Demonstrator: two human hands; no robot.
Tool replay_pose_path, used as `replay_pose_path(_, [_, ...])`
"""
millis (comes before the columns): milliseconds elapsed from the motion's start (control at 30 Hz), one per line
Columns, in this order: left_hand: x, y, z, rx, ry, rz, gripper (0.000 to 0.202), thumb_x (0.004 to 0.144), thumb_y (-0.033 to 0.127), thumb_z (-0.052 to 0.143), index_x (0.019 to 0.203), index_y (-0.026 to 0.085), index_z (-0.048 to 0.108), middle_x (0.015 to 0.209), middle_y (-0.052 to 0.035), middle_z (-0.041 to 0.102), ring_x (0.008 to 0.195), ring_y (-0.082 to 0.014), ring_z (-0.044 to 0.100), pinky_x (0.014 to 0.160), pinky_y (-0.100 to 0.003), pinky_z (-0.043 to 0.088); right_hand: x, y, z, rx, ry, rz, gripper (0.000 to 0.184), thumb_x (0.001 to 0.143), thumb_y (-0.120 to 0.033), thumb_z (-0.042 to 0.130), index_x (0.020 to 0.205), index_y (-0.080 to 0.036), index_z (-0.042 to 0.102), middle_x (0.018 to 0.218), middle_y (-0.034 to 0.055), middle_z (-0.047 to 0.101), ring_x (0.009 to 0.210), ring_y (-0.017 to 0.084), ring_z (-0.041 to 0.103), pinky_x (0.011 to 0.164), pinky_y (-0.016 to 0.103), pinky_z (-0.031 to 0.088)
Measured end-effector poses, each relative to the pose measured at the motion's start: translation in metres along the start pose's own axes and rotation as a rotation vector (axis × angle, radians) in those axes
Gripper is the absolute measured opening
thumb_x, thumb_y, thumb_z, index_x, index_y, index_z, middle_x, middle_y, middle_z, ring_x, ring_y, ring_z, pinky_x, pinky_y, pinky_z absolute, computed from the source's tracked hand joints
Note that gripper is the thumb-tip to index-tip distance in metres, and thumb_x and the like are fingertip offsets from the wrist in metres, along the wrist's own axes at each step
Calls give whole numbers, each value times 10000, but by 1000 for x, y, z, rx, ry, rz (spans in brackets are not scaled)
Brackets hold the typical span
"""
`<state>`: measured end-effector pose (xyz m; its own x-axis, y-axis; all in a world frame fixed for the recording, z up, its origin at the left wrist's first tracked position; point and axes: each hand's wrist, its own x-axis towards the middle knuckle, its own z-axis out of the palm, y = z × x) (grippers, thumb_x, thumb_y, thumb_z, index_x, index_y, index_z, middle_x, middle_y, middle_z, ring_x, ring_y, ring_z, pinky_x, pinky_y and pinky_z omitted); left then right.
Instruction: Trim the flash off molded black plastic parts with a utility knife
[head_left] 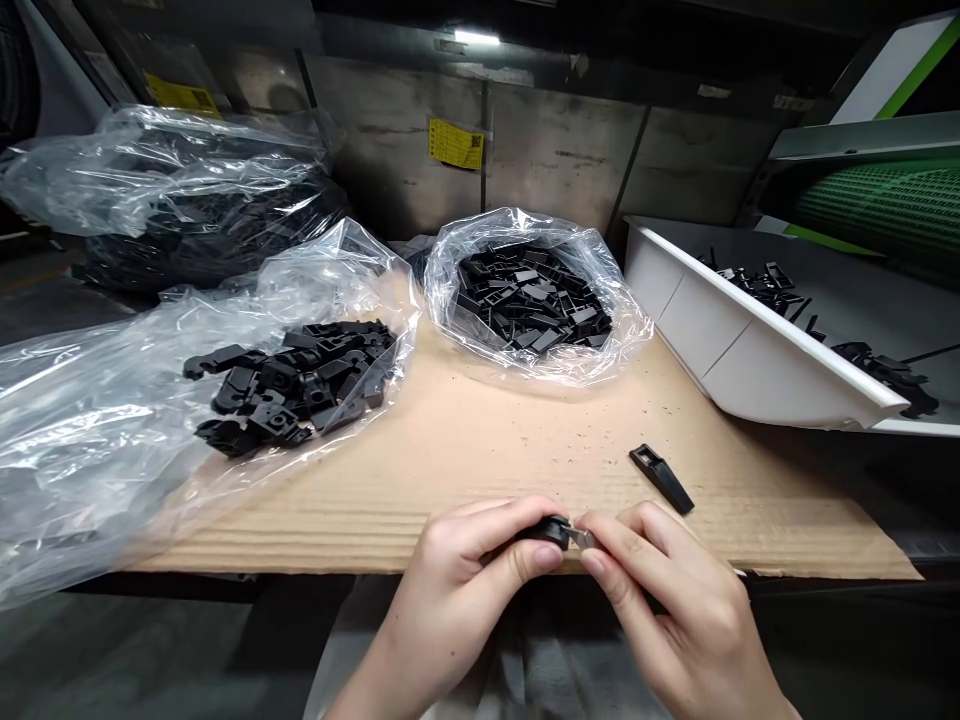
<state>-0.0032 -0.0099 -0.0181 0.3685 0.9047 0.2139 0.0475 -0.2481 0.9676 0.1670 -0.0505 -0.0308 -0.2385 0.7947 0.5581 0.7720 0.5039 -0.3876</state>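
Observation:
My left hand (pixel 469 580) and my right hand (pixel 667 590) meet at the near edge of a cardboard sheet (pixel 487 450). Together they pinch a small black plastic part (pixel 556 529), the left thumb and fingers wrapped around it. My right fingertips press on a small grey piece (pixel 581 538) at its right end. A loose black plastic clip (pixel 661 478) lies on the cardboard just beyond my right hand.
A clear bag of larger black parts (pixel 296 385) lies open at left. A second open bag (pixel 529 295) of small flat black pieces sits behind. A white tray (pixel 750 350) with scattered black parts stands at right, a green conveyor (pixel 877 205) above it. Another filled bag (pixel 172 210) rests far left.

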Motion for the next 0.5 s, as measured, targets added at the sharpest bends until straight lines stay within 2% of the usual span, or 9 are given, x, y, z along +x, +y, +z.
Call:
replay_pose_path(133, [0,0,-1,-71,-51,-67,168,764,126,615,849,238,706,815,30,713,753,-144,645,690,-171,475,1,2,7,-39,139,-4,208,806,-100,521,998,-147,585,705,53,536,634,148,519,552,270,415])
replay_pose_path(267, [-1,0,-2,-68,-69,-79,150,775,128,607,836,229,699,790,34,702,738,-131,636,677,-156,469,2,1,5,1,173,44,228,810,-87,521,1018,-155,586,768,59,578,691,145,552,605,262,441])
replay_pose_path(367, [0,-1,-2,-14,-39,-26,166,768,109,615,852,231,690,835,32,696,788,-128,630,717,-149,463,-1,0,0,94,129,101,229,834,-112,491,1038,-172,574,809,39,616,725,129,587,646,222,458])
replay_pose_path(500, [0,-3,-2,39,-23,125,249,742,23,602,852,228,689,905,19,671,867,-118,613,766,-120,451,-7,0,-5,284,92,327,200,884,-201,422,1014,-238,569,666,-40,586,492,64,517,509,159,443])
